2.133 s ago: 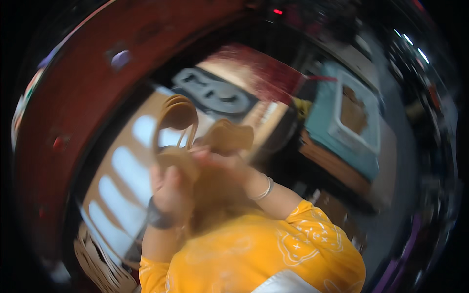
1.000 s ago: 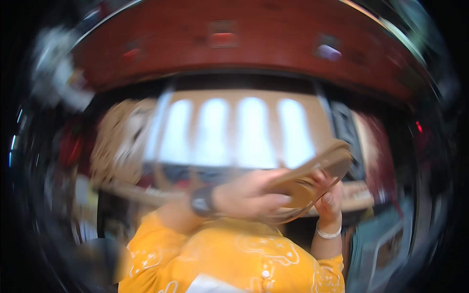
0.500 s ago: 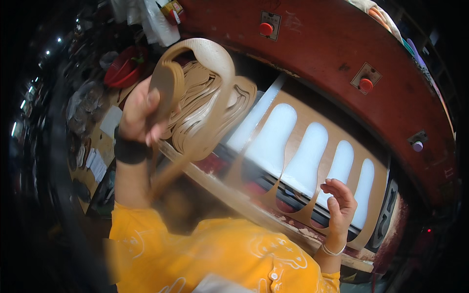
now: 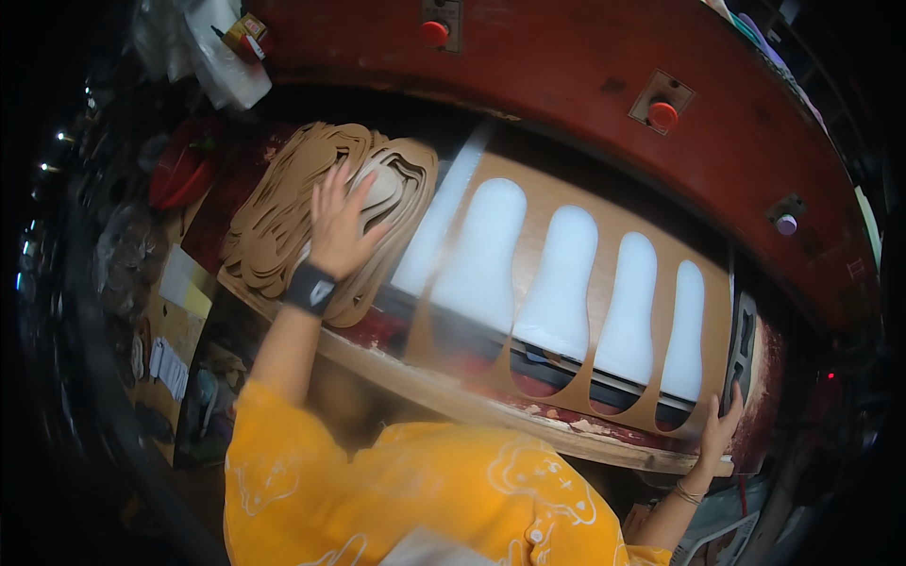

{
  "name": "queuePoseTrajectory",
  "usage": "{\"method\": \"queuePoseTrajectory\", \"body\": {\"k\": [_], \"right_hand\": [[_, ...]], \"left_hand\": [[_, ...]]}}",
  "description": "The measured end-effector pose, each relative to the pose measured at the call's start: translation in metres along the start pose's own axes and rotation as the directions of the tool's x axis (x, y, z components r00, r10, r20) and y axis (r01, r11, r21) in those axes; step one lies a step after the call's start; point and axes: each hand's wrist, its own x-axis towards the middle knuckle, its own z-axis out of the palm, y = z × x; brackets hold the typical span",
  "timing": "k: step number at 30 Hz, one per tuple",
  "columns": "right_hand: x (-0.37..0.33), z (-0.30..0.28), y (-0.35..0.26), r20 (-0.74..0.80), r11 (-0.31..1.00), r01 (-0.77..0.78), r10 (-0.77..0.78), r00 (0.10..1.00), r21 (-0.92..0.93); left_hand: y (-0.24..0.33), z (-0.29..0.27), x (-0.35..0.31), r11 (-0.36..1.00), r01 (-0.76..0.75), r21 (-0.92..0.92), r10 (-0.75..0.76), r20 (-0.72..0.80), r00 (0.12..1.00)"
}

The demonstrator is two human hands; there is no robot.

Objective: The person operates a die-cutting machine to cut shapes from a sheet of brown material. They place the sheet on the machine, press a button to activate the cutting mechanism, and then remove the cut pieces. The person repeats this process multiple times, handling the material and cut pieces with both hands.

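My left hand point(image 4: 342, 234), with a black band at the wrist, is spread flat over a pile of brown sheet offcuts point(image 4: 283, 208) with curved cut-out openings. Its fingers are apart and hold nothing. To its right lies a brown sheet point(image 4: 542, 231) with several insole-shaped holes, through which a white board point(image 4: 557, 283) shows. The sheet's lower edge overhangs the front of the board. My right hand point(image 4: 721, 429) is at the sheet's lower right corner, fingers stretched up beside a dark grey cutting die point(image 4: 743, 354). Whether it touches the die or the sheet, I cannot tell.
A red machine beam point(image 4: 557, 66) with red push buttons point(image 4: 662, 116) spans the far side. A wooden ledge point(image 4: 453, 401) runs along the front. Off to the left are a red basin point(image 4: 182, 165) and plastic bags; a small yellow box point(image 4: 243, 36) sits at the top left.
My left hand has let go of the stack of brown cut pieces and the looped offcut, and now lies over the pile. My right hand has moved right, to the sheet's corner. The view has shifted.
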Motion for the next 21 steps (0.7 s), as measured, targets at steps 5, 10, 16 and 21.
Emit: {"method": "queuePoseTrajectory", "body": {"k": [5, 10, 16, 21], "right_hand": [[-0.018, -0.007, 0.06, 0.401, 0.794, -0.466, 0.309, 0.863, 0.39], [0.035, -0.003, 0.055, 0.259, 0.833, -0.262, 0.149, 0.954, 0.487], [0.031, 0.002, 0.045, 0.17, 0.911, -0.122, 0.058, 0.984, 0.395], [-0.065, -0.063, 0.055, 0.369, 0.813, -0.352, 0.185, 0.911, 0.463]], "left_hand": [[0.087, -0.033, -0.096, 0.449, 0.583, -0.677, -0.347, 0.47, 0.812], [0.118, 0.007, -0.094, 0.379, 0.42, -0.824, -0.247, 0.347, 0.905], [0.105, 0.009, -0.032, 0.584, 0.383, -0.716, -0.196, 0.334, 0.922], [0.102, -0.08, -0.109, 0.491, 0.774, -0.4, -0.52, 0.578, 0.629]]}}
